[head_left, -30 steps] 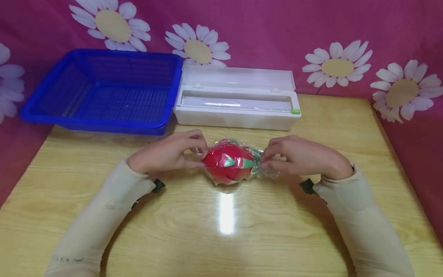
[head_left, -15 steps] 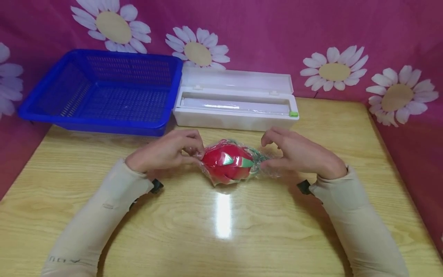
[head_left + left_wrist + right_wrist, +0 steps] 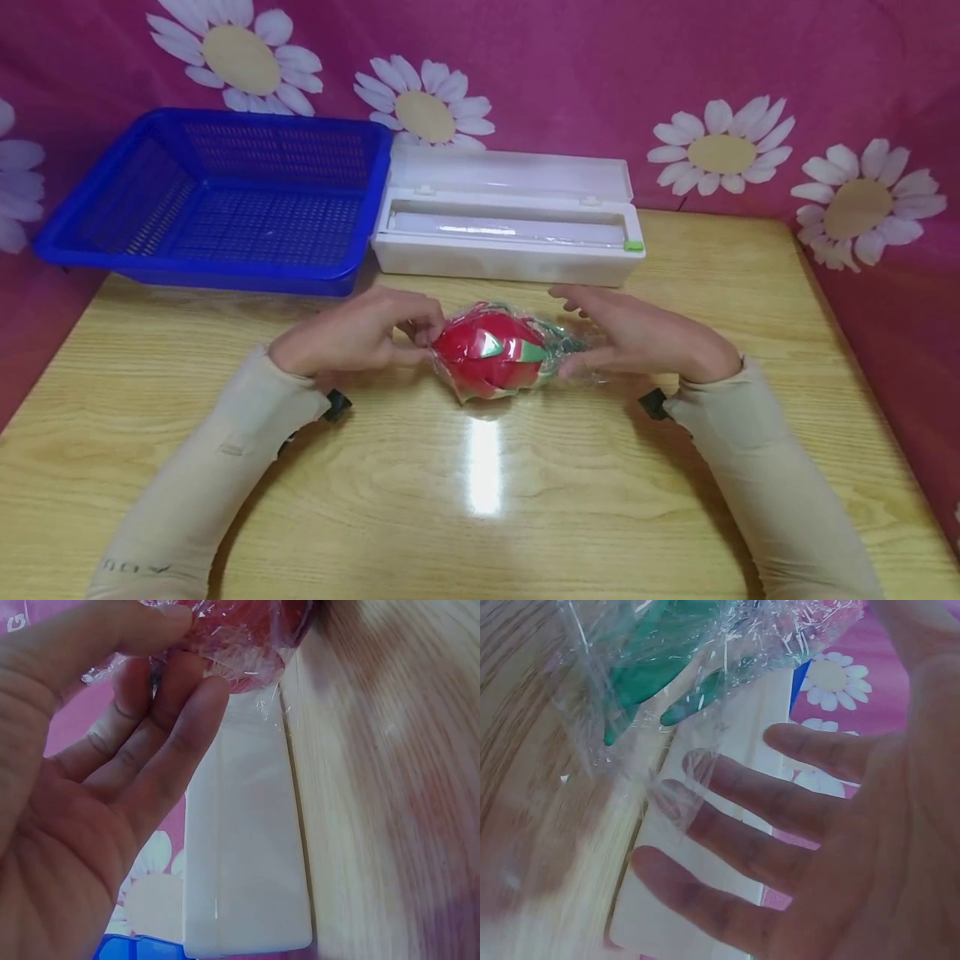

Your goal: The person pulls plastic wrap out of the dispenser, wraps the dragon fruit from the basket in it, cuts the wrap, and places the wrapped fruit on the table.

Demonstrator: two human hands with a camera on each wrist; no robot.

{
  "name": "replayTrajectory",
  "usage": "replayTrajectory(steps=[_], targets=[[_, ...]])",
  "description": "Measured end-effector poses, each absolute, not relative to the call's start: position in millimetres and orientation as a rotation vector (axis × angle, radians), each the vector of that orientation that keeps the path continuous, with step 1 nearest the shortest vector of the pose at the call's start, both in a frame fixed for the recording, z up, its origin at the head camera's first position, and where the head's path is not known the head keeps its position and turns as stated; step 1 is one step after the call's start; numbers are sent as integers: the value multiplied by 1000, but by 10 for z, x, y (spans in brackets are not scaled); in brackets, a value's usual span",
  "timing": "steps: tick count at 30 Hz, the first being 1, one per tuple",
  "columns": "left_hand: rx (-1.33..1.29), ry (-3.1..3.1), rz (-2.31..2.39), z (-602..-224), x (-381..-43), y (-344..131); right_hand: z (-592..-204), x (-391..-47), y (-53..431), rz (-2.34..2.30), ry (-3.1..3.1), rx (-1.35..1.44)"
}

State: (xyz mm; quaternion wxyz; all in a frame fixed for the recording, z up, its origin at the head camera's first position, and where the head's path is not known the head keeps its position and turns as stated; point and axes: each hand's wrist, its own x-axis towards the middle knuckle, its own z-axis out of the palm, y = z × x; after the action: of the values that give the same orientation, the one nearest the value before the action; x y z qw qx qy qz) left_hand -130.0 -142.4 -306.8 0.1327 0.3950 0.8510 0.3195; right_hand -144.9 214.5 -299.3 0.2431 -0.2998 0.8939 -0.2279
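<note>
A red dragon fruit (image 3: 489, 357) with green-tipped scales lies on the table, wrapped in clear cling film (image 3: 727, 652). My left hand (image 3: 358, 332) pinches the film at the fruit's left end between thumb and fingers. Around the fruit's right end, my right hand (image 3: 637, 337) has its fingers spread and straight, thumb apart from them. In the right wrist view, loose film and green leaf tips (image 3: 656, 667) hang in front of those fingertips; whether they touch the film is hard to tell.
Behind the hands stands a white cling film box (image 3: 510, 260), lid raised, a film roll (image 3: 510, 227) inside and a green slider at its right end. To its left is a blue plastic basket (image 3: 217, 273). A pink flowered cloth (image 3: 570, 75) hangs behind the wooden table (image 3: 375, 500).
My right hand has let go of the film at the fruit's right end and its fingers have spread. The left hand keeps its pinch, and the fruit has stayed in place.
</note>
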Motion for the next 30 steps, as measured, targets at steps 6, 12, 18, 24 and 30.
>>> replayTrajectory(steps=[6, 12, 18, 24, 30], targets=[[1183, 2474, 864, -3060, -1284, -1418, -3011, -1422, 2132, -531, 2417, -743], [1138, 2460, 905, -3066, -1275, -1417, -3011, -1425, 2127, -490, 2400, -716], [1127, 2405, 936, -3028, -1277, -1466, -3004, -1450, 2141, -454, 2388, -737], [1140, 2381, 932, -3005, -1290, -1497, -2995, -1452, 2113, -407, 2394, -760], [1047, 2383, 939, -3030, -1295, -1469, -3033, -1440, 2105, -383, 2415, -785]])
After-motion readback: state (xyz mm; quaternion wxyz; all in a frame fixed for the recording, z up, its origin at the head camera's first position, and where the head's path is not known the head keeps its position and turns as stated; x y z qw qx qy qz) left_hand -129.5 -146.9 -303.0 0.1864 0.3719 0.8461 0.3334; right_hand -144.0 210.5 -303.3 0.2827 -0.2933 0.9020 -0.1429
